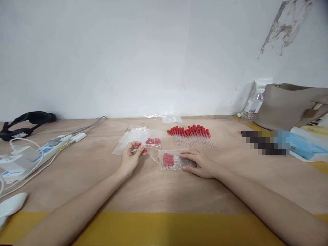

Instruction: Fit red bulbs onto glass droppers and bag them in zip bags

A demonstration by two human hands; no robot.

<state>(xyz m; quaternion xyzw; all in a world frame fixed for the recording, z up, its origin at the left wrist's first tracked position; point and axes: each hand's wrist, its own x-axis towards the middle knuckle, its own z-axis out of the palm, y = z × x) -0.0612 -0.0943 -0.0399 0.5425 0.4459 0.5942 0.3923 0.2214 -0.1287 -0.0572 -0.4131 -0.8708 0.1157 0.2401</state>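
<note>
My left hand (131, 159) pinches a dropper with a red rubber bulb (142, 148). The dropper's clear tube slants down to the right, its tip close to the mouth of a clear zip bag (161, 160). Inside this bag lie several droppers with red bulbs (168, 159) toward the left. My right hand (201, 164) holds the bag's right end down on the table, fingers over the top and thumb along the near edge. Behind it lies a row of loose red-bulbed droppers (191, 132). Another bag with several droppers (153, 140) lies behind my left hand.
Flat clear bags (130, 135) lie at the back left, and another bag (172, 119) lies by the wall. At left are a power strip (46, 150) with cables and a black headset (28, 123). A bottle (253, 106) and a beige bag (287, 106) stand at right.
</note>
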